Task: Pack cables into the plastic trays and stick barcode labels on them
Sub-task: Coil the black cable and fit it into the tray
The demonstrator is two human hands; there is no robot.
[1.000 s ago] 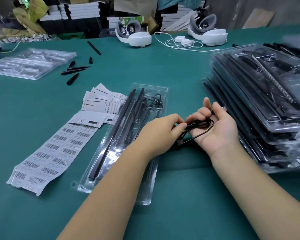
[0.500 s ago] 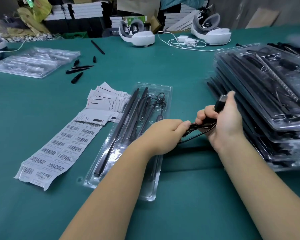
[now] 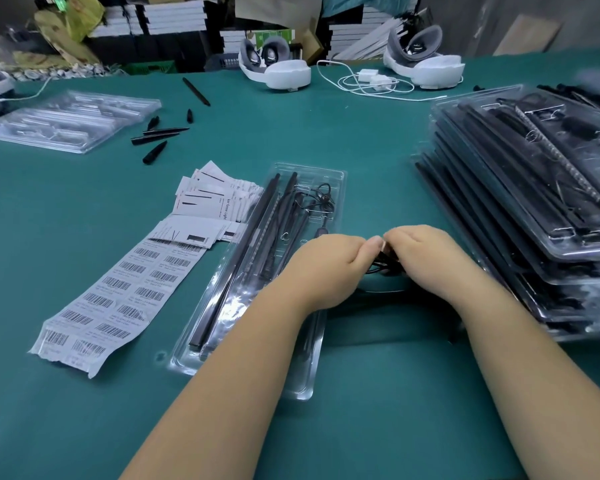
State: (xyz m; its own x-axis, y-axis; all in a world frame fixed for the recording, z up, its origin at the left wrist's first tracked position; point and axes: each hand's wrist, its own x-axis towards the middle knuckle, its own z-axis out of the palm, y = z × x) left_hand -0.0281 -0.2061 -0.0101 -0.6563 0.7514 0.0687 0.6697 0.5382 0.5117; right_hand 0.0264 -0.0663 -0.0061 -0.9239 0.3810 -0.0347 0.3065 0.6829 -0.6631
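Note:
A clear plastic tray (image 3: 333,181) lies open in the middle of the green table, holding long black rods and a thin black wire. Just right of it, my left hand (image 3: 323,268) and my right hand (image 3: 430,261) meet knuckles up, both gripping a coiled black cable (image 3: 383,266). Only a small bunch of the cable shows between the hands; its plug is hidden. A strip of barcode labels (image 3: 118,296) lies left of the tray, with small printed cards (image 3: 215,199) above it.
A tall stack of filled trays (image 3: 534,209) stands at the right. Empty clear trays (image 3: 66,119) sit far left, with loose black spikes (image 3: 156,133) beside them. Two white headsets (image 3: 278,69) and a white charger cable (image 3: 371,81) lie at the back edge.
My right hand has turned palm down and dropped lower, closing over the cable so the plug no longer shows. My left hand stays pinched against it.

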